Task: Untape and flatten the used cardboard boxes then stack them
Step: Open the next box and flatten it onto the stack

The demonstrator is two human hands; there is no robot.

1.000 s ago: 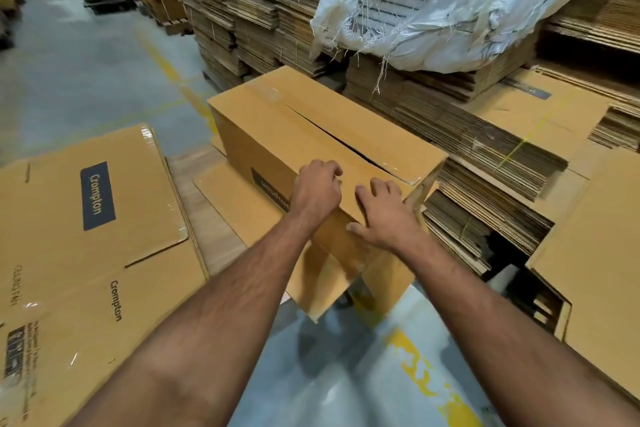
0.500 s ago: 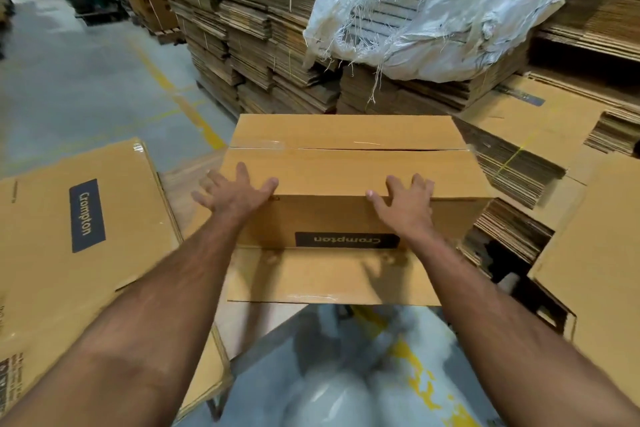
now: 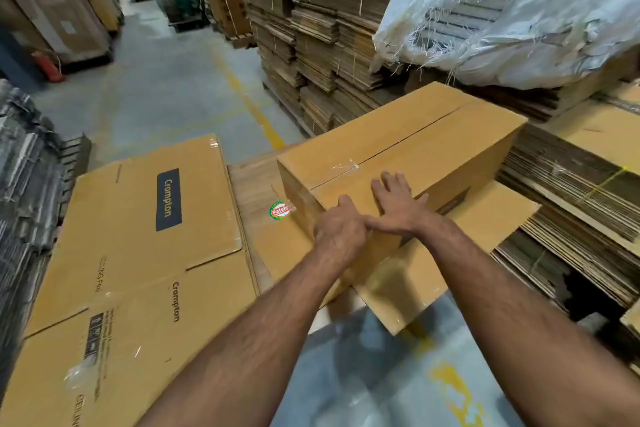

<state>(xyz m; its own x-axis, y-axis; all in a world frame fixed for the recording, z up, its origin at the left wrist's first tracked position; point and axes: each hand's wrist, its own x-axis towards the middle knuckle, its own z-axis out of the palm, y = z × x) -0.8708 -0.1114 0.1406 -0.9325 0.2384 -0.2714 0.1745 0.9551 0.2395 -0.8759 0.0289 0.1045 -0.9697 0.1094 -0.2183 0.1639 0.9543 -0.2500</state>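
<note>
Warehouse floor (image 3: 166, 87), cardboard stacks (image 3: 311, 45) beyond hands | box (image 3: 433, 146) under both hands | right hand (image 3: 398, 204) spread flat on top | left hand (image 3: 341, 230) curled at near corner, grip unclear | flattened box (image 3: 138, 236) left of hands

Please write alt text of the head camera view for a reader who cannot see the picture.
A person's right hand lies flat on top of a still-assembled cardboard box, while the left hand touches its near corner. Clear tape remains on the top seam. A flattened Crompton box lies to the left, with stacks of flattened cardboard behind.
</note>
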